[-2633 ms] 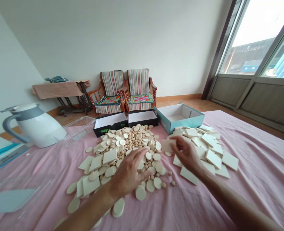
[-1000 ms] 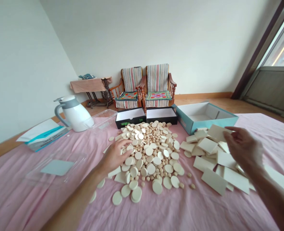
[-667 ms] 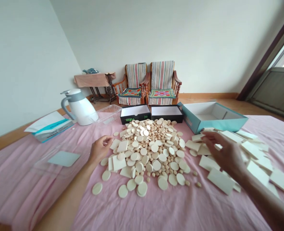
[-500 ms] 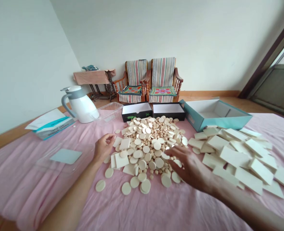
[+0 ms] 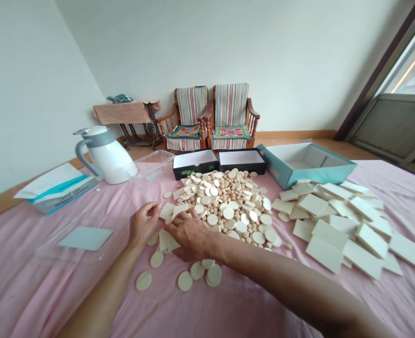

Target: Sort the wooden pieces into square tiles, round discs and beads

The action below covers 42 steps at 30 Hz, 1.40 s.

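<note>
My left hand point(image 5: 142, 225) is at the left edge of a heap of pale wooden discs point(image 5: 228, 212) and small wooden balls. Its thumb and fingertips are drawn together beside a square wooden tile point(image 5: 166, 211); anything pinched between them is hidden. Palm down, my right hand point(image 5: 193, 234) reaches across to the heap's left side. Its bent fingers are apart over a few square wooden tiles point(image 5: 166, 242), which it partly covers. Loose discs point(image 5: 185, 281) lie on the pink cloth in front of it.
At the right is a pile of square wooden tiles point(image 5: 362, 258). Behind stand two black boxes point(image 5: 242, 169) and a blue box point(image 5: 299, 177). A white jug point(image 5: 111, 159), a blue-and-white bag point(image 5: 66, 190), a clear plastic tray point(image 5: 154, 164) and lid point(image 5: 45, 246) occupy the left.
My right hand has swung left from the heap's right side to the tiles near my left hand. Another square tile now shows on the right pile. My left fingers have drawn closer together.
</note>
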### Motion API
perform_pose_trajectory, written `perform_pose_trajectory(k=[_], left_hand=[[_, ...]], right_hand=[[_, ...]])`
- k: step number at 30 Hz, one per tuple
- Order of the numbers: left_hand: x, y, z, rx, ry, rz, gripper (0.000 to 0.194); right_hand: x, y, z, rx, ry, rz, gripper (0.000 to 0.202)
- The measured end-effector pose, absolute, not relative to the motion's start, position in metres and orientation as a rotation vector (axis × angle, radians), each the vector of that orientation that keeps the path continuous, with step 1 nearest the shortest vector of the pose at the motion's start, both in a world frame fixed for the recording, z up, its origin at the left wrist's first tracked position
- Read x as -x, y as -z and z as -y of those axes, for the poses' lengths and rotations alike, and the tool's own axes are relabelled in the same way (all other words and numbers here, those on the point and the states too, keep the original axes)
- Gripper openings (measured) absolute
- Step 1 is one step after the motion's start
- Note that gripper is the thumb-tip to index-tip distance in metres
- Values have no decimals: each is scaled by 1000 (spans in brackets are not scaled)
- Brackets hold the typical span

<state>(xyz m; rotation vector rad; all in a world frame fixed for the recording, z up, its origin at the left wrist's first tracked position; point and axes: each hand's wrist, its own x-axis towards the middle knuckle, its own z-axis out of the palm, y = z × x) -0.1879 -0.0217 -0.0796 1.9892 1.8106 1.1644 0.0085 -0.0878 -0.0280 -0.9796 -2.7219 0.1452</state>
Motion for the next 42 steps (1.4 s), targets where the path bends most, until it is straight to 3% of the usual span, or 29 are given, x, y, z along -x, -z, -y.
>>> perform_pose_trajectory(k=[5,10,16,19,22,25,34,38,42], left_hand=[[188,79,21,-1996,-1124,-1813,42],[191,85,17,-1981,-1119,-1818,44],[191,89,14,-1910,-1154,-1896,42],[190,88,12,-1851,-1159,-1837,43],[190,89,10,-1844,-1176,-1764,46],[189,92,9,-1840,-1182,-1714,50],[192,94,14,-1788,-1199,-1577,54],[194,94,13,-1741,-1222,-1544,56],[194,94,11,-1716,-1226,-1540,58]], right_hand=[[-21,28,83,984,-477,2376,61],[-90,19,94,1172,-660,1935,59],[-249,19,116,1668,-4,1769,46],[-316,20,125,2037,289,1652,51],[-340,18,126,2085,475,1550,52],[-313,14,118,1875,432,1584,42],[-94,7,106,1112,-257,2363,26],[-23,15,97,886,-186,2662,30],[14,31,88,995,-80,2747,31]])
